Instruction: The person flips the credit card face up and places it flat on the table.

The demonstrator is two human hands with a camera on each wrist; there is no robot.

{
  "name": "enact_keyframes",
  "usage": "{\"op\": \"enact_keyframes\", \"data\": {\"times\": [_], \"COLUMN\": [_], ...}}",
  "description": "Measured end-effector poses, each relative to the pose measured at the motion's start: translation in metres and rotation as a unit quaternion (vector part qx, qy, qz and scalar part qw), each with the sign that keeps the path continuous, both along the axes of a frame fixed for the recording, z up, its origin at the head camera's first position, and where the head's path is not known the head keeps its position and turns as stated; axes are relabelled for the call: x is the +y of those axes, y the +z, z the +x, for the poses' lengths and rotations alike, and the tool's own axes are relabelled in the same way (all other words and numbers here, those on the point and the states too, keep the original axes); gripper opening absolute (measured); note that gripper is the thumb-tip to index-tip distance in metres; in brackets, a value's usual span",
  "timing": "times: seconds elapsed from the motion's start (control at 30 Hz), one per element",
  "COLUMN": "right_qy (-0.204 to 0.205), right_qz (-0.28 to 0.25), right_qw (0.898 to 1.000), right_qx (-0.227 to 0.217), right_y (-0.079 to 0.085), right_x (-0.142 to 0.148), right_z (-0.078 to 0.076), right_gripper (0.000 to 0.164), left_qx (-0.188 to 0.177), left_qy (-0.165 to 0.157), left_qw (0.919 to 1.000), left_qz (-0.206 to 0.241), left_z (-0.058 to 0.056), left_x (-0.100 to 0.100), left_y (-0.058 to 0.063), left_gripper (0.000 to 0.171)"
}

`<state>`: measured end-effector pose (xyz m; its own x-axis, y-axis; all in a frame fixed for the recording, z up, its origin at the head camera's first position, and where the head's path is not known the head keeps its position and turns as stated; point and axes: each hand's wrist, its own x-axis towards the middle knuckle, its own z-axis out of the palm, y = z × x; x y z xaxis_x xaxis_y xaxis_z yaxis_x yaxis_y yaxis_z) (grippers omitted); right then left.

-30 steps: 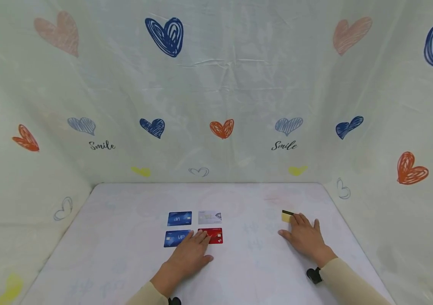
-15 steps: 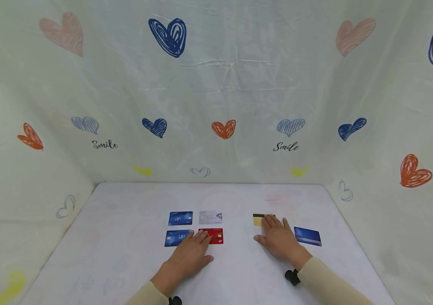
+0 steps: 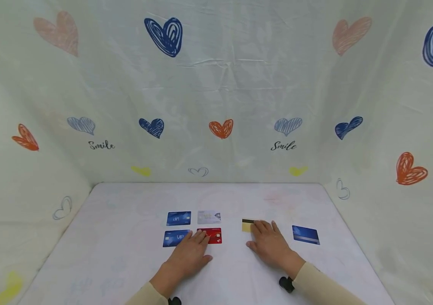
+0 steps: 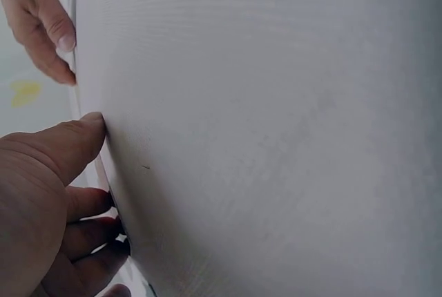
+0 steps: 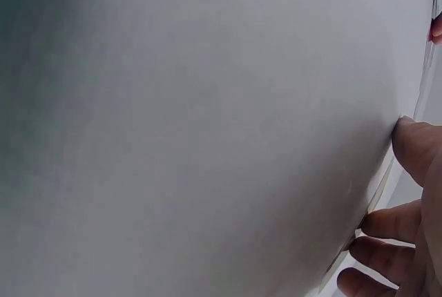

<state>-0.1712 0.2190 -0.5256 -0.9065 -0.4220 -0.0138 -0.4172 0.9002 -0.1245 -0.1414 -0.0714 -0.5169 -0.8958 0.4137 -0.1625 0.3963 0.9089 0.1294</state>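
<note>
My left hand point(image 3: 186, 255) lies with its fingers out over the inner ends of a blue VIP card point(image 3: 174, 239) and a red card point(image 3: 215, 236). Behind these two lie another blue card point(image 3: 179, 218) and a silver-grey card point(image 3: 209, 217). To the right, my right hand point(image 3: 272, 247) has its fingertips on a yellow card with a black stripe point(image 3: 246, 225), whose right part they cover. In the left wrist view the left thumb point(image 4: 74, 146) touches the table; the right wrist view shows the right fingers point(image 5: 390, 222) at the table surface.
A blue card with a pale stripe point(image 3: 305, 235) lies to the right of my right hand. The white table point(image 3: 132, 271) ends at the back against a light curtain point(image 3: 239, 76) printed with hearts, which also closes in both sides.
My right hand has slid the yellow card leftward from the right side, lately also a little towards me. The striped blue card, earlier out of sight, now shows. My left hand stays put.
</note>
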Motion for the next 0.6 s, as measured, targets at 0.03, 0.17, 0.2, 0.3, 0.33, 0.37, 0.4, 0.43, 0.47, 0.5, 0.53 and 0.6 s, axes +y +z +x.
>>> {"op": "enact_keyframes", "data": {"times": [0.03,0.17,0.2,0.3,0.33,0.37,0.4,0.43,0.47,0.5,0.53,0.6], "right_qy": [0.002,0.006,0.007,0.011,0.012,0.013,0.014,0.015,0.016,0.018,0.019,0.023], "right_qz": [0.001,-0.002,-0.002,-0.003,-0.002,-0.001,0.000,0.001,0.004,0.007,0.010,0.015], "right_qw": [1.000,1.000,1.000,1.000,1.000,1.000,1.000,1.000,1.000,1.000,1.000,1.000], "right_qx": [0.000,0.002,0.002,0.000,-0.001,-0.001,-0.001,0.000,0.000,0.001,0.002,0.001], "right_y": [0.000,-0.001,-0.002,-0.002,-0.002,-0.001,-0.001,-0.001,-0.001,-0.001,0.000,0.000], "right_x": [-0.001,-0.003,-0.004,-0.006,-0.007,-0.007,-0.008,-0.008,-0.009,-0.009,-0.010,-0.011], "right_z": [0.001,0.004,0.005,0.006,0.007,0.008,0.008,0.009,0.009,0.010,0.010,0.011], "right_gripper": [0.062,0.061,0.060,0.060,0.060,0.060,0.060,0.060,0.060,0.060,0.061,0.061], "left_qx": [0.000,0.002,0.002,0.000,0.000,-0.001,-0.001,-0.001,-0.001,0.000,0.001,0.004], "left_qy": [0.001,0.001,0.000,0.001,0.000,0.000,0.000,0.000,0.000,0.000,-0.001,-0.001], "left_qw": [1.0000,1.0000,1.0000,1.0000,1.0000,1.0000,1.0000,1.0000,1.0000,1.0000,1.0000,1.0000], "left_qz": [0.001,0.002,0.003,0.004,0.005,0.006,0.006,0.007,0.008,0.009,0.009,0.009], "left_z": [0.000,0.000,0.000,0.001,0.001,0.001,0.001,0.001,0.001,0.001,0.001,0.001], "left_x": [0.000,-0.001,-0.001,0.000,0.000,0.000,0.000,0.000,0.000,0.000,0.000,0.000], "left_y": [0.000,-0.001,0.000,0.000,0.000,0.001,0.001,0.001,0.001,0.001,0.001,0.001], "left_gripper": [0.069,0.069,0.069,0.069,0.069,0.069,0.069,0.069,0.069,0.069,0.069,0.069]}}
